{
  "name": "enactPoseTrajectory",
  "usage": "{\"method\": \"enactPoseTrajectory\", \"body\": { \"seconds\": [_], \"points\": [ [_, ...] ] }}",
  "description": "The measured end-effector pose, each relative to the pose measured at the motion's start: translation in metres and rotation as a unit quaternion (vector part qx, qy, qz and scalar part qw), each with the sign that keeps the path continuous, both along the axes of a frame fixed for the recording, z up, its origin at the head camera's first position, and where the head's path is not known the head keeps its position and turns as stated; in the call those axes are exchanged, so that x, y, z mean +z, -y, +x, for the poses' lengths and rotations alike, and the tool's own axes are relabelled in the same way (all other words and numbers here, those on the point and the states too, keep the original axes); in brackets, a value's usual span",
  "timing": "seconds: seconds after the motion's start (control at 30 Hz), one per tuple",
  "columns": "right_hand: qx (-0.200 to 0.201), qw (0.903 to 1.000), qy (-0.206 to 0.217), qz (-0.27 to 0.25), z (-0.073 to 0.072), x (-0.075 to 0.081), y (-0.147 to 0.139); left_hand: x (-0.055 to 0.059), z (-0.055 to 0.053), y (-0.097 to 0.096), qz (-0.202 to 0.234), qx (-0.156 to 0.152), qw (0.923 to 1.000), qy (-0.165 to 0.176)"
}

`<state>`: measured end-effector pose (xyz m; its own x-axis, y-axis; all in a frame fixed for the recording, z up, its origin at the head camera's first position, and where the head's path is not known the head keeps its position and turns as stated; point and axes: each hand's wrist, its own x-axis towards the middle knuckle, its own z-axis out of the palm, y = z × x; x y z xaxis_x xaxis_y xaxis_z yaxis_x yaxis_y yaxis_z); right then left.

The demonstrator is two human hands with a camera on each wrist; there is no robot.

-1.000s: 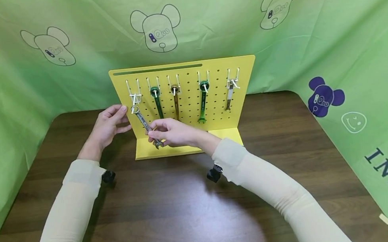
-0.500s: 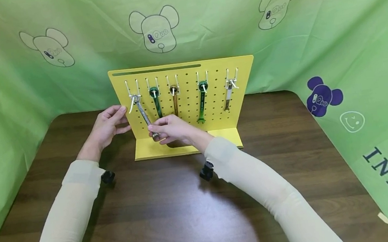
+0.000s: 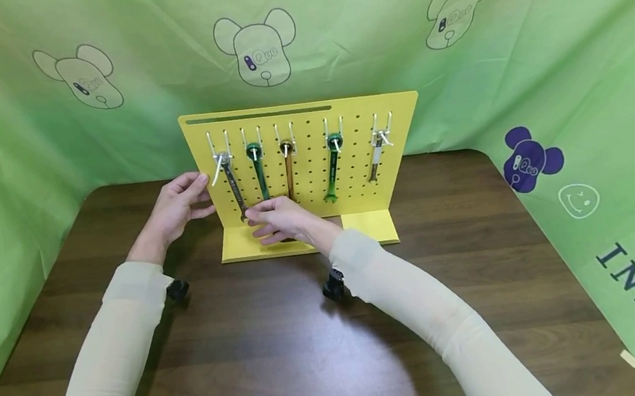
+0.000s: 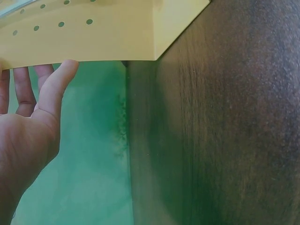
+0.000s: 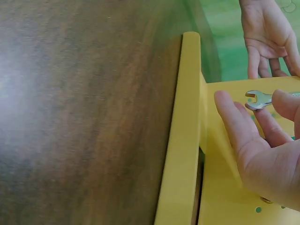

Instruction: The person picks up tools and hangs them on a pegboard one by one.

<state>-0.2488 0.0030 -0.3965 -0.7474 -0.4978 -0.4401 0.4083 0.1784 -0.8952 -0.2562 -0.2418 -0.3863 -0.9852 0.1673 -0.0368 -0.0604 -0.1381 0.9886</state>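
A silver combination wrench [image 3: 234, 184] hangs by its ring end on the leftmost white hook [image 3: 217, 171] of a yellow pegboard [image 3: 401, 107]. My right hand [image 3: 284, 218] pinches the wrench near its lower, open end, thumb in front; the other fingers are spread loosely. In the right wrist view the open jaw of the wrench [image 5: 258, 100] shows beside the thumb. At the pegboard's left edge, my left hand [image 3: 174, 204] grips the board, thumb tip at the edge. The left wrist view shows several fingers [image 4: 23, 91] reaching behind it.
Further right on the pegboard hang a green wrench [image 3: 259, 175], a brown one [image 3: 289, 172], another green one [image 3: 332, 170] and a short silver one [image 3: 376, 160]. The board's base [image 3: 367, 225] stands on a brown wooden table [image 3: 286, 332]. Green printed cloth [image 3: 163, 78] encloses the back and sides.
The silver wrench's ring end has gone up onto the leftmost hook, and the wrench now hangs closer to the board. My right hand has shifted slightly with it; my left hand has stayed put.
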Motion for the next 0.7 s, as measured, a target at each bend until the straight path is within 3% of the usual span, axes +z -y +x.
{"method": "enactPoseTrajectory", "body": {
  "seconds": [0.17,0.27,0.37,0.43,0.5,0.57,0.67,0.7],
  "points": [
    [0.011,0.9999,0.004,-0.005,0.002,0.0,-0.004,0.001,-0.002,0.0,0.008,-0.002,1.0,-0.002],
    [0.031,0.9994,-0.015,-0.001,0.004,0.006,-0.01,0.004,-0.003,0.003,0.0,0.003,1.0,-0.006],
    [0.074,0.9954,-0.059,0.016,0.01,0.017,-0.021,0.006,-0.002,0.006,-0.039,0.012,0.9991,-0.011],
    [0.109,0.9874,-0.11,0.033,0.016,0.028,-0.033,0.007,0.001,0.008,-0.087,0.017,0.9959,-0.017],
    [0.148,0.9683,-0.192,0.061,0.022,0.044,-0.049,0.009,0.006,0.011,-0.147,0.017,0.9884,-0.031],
    [0.177,0.9369,-0.287,0.092,0.029,0.063,-0.069,0.011,0.012,0.015,-0.213,0.016,0.9753,-0.054],
    [0.195,0.8728,-0.424,0.141,0.039,0.092,-0.105,0.017,0.023,0.022,-0.327,0.02,0.9381,-0.111],
    [0.192,0.8577,-0.453,0.15,0.043,0.1,-0.117,0.018,0.027,0.024,-0.362,0.023,0.9225,-0.133]
  ]
}}
